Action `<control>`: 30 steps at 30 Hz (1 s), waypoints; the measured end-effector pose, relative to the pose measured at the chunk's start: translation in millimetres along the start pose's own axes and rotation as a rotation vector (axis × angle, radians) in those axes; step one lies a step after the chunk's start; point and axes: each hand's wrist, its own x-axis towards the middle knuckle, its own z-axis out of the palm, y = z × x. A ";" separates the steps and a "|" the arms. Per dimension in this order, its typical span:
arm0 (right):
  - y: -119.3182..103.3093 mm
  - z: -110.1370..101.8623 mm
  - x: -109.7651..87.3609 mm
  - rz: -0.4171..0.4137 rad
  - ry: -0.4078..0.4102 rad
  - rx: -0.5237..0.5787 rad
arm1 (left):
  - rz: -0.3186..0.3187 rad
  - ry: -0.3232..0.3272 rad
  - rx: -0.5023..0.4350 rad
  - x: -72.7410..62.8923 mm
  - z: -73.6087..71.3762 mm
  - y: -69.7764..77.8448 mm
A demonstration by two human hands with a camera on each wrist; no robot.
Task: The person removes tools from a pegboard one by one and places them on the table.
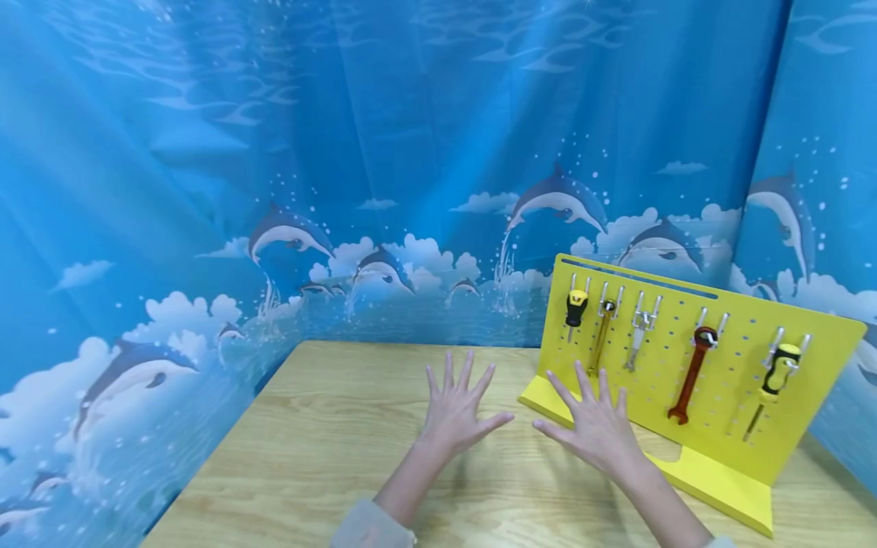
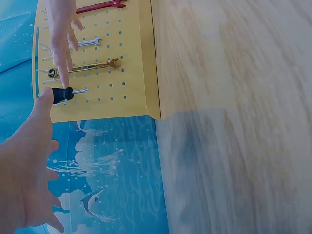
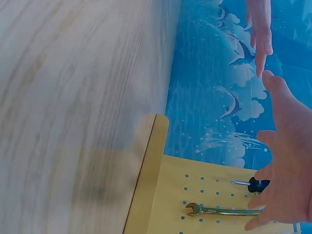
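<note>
Both hands hover over the wooden table with fingers spread and nothing held. My left hand is left of the yellow pegboard. My right hand is in front of the board's lower left part, seen from the head view. On the board's hooks hang a short stubby screwdriver, a gold wrench, a small silver wrench, a red-brown wrench and a longer yellow-black screwdriver. In the right wrist view, the right hand's fingers hide part of the gold wrench.
The pegboard's yellow base stands on the right side of the wooden table. A blue curtain printed with dolphins and clouds hangs behind the table and along its left side.
</note>
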 end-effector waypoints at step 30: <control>95.3 -118.0 -80.9 0.364 0.195 -0.084 | -0.040 -0.129 -0.254 104.3 8.2 32.0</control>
